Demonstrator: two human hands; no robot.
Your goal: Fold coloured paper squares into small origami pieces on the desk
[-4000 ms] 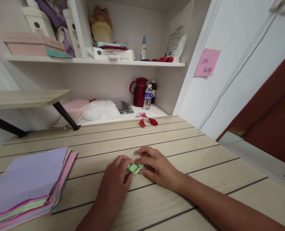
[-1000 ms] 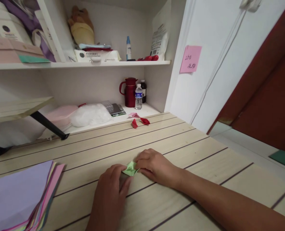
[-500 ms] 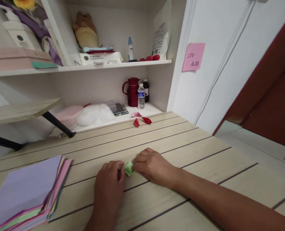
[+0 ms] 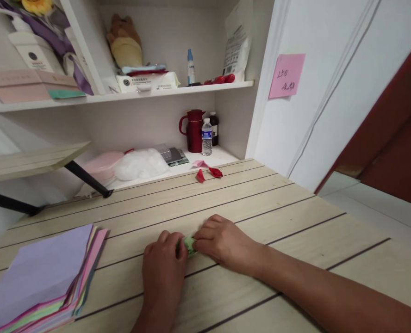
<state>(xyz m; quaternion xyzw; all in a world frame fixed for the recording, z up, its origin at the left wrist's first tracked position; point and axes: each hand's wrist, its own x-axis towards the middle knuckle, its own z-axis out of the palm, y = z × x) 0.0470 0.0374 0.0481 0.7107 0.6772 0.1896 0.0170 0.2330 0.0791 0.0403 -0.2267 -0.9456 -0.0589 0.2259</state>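
Observation:
Between my two hands a small piece of folded green paper (image 4: 190,246) rests on the wooden table. My left hand (image 4: 164,263) has its fingers closed on the paper's left side, thumb toward it. From the right, my right hand (image 4: 222,243) pinches the other side with its fingertips. Both hands cover much of the paper, so its full shape is hidden. Farther back on the table lie two small red folded papers (image 4: 215,172) and a pink folded paper (image 4: 200,163).
A stack of coloured paper (image 4: 49,268) with a lilac sheet on top sits at the left. Behind the table, a shelf holds a red jug (image 4: 194,132), a water bottle (image 4: 207,138) and a white fluffy bundle (image 4: 141,164). A black-legged stand (image 4: 87,178) stands back left.
My left hand's fingers and thumb have closed in on the green paper, which now shows less between my hands. The whole view has shifted slightly.

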